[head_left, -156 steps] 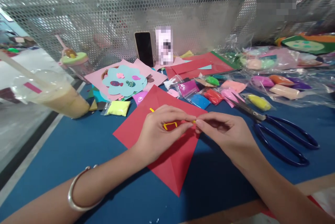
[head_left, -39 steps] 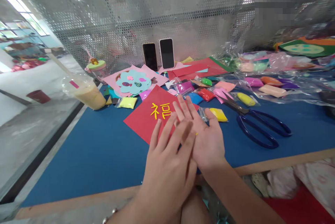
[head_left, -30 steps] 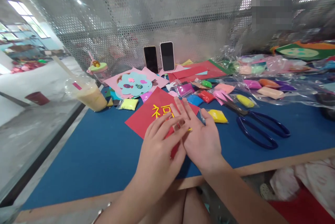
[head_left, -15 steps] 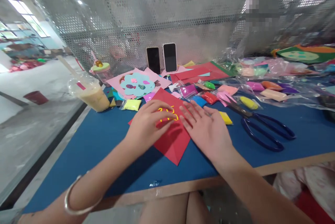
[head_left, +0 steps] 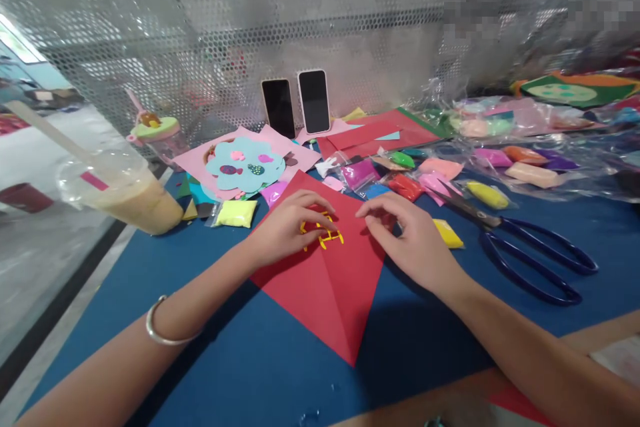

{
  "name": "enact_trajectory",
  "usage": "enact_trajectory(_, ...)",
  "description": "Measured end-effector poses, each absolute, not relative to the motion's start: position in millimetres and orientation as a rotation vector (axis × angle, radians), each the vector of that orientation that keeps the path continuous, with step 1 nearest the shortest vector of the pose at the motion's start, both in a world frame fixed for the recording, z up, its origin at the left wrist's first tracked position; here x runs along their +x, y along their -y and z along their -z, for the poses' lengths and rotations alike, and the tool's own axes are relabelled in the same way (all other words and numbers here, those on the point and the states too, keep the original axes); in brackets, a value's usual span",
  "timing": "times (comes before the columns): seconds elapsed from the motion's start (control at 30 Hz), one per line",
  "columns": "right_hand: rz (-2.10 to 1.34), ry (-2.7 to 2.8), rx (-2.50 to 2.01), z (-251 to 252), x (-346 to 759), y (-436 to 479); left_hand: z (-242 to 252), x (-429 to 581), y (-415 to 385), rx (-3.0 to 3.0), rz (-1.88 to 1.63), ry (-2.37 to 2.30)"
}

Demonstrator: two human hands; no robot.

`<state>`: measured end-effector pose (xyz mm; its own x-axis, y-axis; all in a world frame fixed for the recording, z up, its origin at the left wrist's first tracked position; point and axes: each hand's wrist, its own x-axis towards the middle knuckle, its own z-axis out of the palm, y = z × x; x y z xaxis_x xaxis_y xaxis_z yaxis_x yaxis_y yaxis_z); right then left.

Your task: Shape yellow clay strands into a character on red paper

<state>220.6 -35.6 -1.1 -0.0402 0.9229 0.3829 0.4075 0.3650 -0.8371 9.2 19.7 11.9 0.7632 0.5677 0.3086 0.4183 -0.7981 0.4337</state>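
Observation:
A red paper square lies cornerwise on the blue mat. Thin yellow clay strokes form a character near its upper middle. My left hand, a silver bangle on its wrist, curls over the left side of the strokes with thumb and fingers pinched; what they hold is hidden. My right hand rests bent fingertips on the paper just right of the strokes and holds nothing. A yellow clay packet lies beside the right hand.
Large blue scissors lie at the right. Several coloured clay packets and plastic bags spread behind the paper. A lidded drink cup with a straw stands at the left. Two phones lean on the perforated metal wall. A paper flower lies on pink sheets.
The palms earlier rubbed a yellow clay bit together above the table edge. Both hands have since moved onto the red paper, and the left hand has curled in over the yellow strokes.

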Motion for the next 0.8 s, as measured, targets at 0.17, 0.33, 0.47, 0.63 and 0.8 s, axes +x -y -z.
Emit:
enact_trajectory(0.17,-0.477,1.881,-1.261,2,220,39,-6,10,-28,2.609,-0.574,-0.688)
enact_trajectory(0.33,-0.337,1.973,-1.274,9,216,40,-7,12,-22,2.532,-0.616,-0.679)
enact_trajectory(0.47,-0.309,1.973,-1.356,14,212,40,-7,11,-21,2.5,-0.677,-0.684)
enact_trajectory(0.63,-0.332,1.912,-1.355,12,210,42,-7,11,-19,2.492,-0.713,-0.658)
enact_trajectory(0.8,-0.482,1.823,-1.359,4,213,45,-9,12,-12,2.466,-0.752,-0.649)
